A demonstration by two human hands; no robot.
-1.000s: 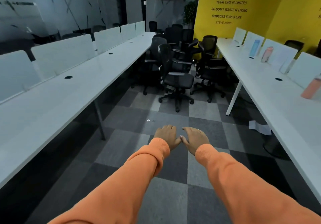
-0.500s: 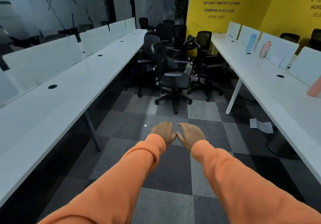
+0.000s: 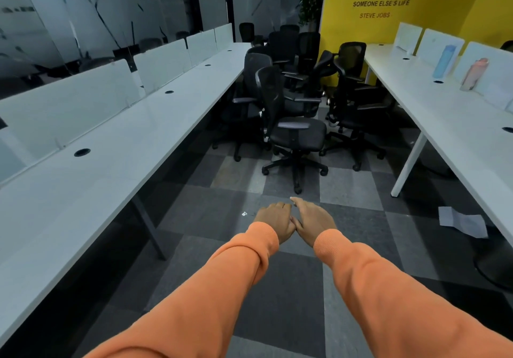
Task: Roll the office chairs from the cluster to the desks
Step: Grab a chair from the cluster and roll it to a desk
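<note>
Several black office chairs stand bunched together at the far end of the aisle. The nearest chair (image 3: pixel 294 132) faces right, its seat toward me. Long white desks run along both sides: the left desk (image 3: pixel 116 146) and the right desk (image 3: pixel 455 124). My left hand (image 3: pixel 274 223) and my right hand (image 3: pixel 313 218) are stretched out in front of me over the carpet, side by side and touching at the thumbs. Both hold nothing, with fingers relaxed and pointing forward. They are well short of the nearest chair.
A sheet of paper (image 3: pixel 460 221) lies on the carpet near the right desk's leg (image 3: pixel 408 166). A blue bottle (image 3: pixel 444 61) and a pink bottle (image 3: pixel 472 74) stand on the right desk. A dark round bin (image 3: pixel 497 263) sits under it. Glass partitions line the left wall.
The view has moved forward down the aisle, so the chair cluster looks nearer and larger. My hands stay together in front of me, empty.
</note>
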